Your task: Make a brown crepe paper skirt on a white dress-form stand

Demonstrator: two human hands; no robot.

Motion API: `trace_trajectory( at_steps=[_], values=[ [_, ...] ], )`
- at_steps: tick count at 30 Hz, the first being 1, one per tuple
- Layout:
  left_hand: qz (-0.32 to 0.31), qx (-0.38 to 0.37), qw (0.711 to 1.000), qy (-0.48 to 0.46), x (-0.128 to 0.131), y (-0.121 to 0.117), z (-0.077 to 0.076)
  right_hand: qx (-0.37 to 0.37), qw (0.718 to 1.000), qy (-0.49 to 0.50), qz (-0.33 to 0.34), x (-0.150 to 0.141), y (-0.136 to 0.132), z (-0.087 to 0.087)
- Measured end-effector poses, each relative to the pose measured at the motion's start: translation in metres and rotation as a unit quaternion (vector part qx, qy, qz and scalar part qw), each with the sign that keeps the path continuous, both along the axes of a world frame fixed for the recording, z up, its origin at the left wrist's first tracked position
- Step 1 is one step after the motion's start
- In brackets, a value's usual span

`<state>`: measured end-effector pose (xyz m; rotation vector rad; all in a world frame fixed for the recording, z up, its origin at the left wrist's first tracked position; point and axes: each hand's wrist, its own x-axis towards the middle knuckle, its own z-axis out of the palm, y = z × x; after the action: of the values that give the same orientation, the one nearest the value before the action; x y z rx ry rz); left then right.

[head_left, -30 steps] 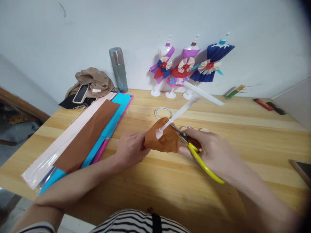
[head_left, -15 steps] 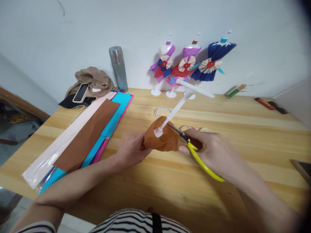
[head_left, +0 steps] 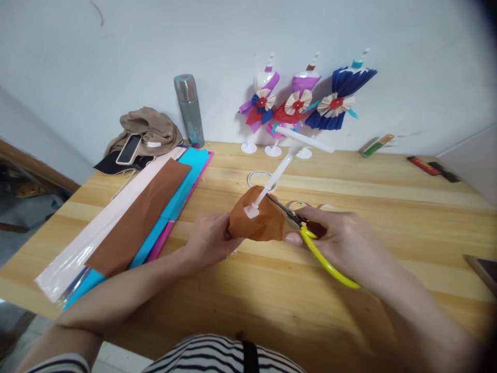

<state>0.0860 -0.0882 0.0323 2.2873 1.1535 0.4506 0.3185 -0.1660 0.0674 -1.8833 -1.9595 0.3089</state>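
Brown paper [head_left: 260,228] wraps the end of a white plastic stem [head_left: 278,173] whose flat foot [head_left: 305,140] points away from me. My left hand [head_left: 212,235] is closed on the left side of this wrapped piece; what lies under the paper is hidden. In my right hand [head_left: 337,233] is a pair of scissors with yellow handles [head_left: 326,264], its dark blades [head_left: 285,210] reaching over the paper's right edge beside the stem. The tip of my right thumb comes close to the paper's lower right edge.
Three decorated paper figures [head_left: 297,103] stand on white feet against the wall. Rolls of tape [head_left: 250,181] lie behind my hands. At left are coloured paper sheets [head_left: 135,223], a phone [head_left: 129,148], a brown cloth [head_left: 149,127] and a flask [head_left: 190,114]. A green tube [head_left: 376,146] lies at right.
The white stem and its foot have shifted slightly left and down as the wrapped piece tilted a little. Both hands stay almost in place, with the scissors still at the paper's edge.
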Motion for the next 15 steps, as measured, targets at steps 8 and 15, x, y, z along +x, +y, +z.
trace_trajectory(
  at_steps=[8, 15],
  values=[
    [0.0, -0.048, 0.998, -0.04, -0.001, 0.002, -0.002, 0.002, 1.0, -0.01, 0.001, 0.005, -0.002, -0.004],
    [-0.017, -0.144, 0.986, -0.085, -0.002, 0.009, -0.004, -0.018, 1.0, -0.022, 0.004, 0.012, -0.001, -0.002]
  ],
)
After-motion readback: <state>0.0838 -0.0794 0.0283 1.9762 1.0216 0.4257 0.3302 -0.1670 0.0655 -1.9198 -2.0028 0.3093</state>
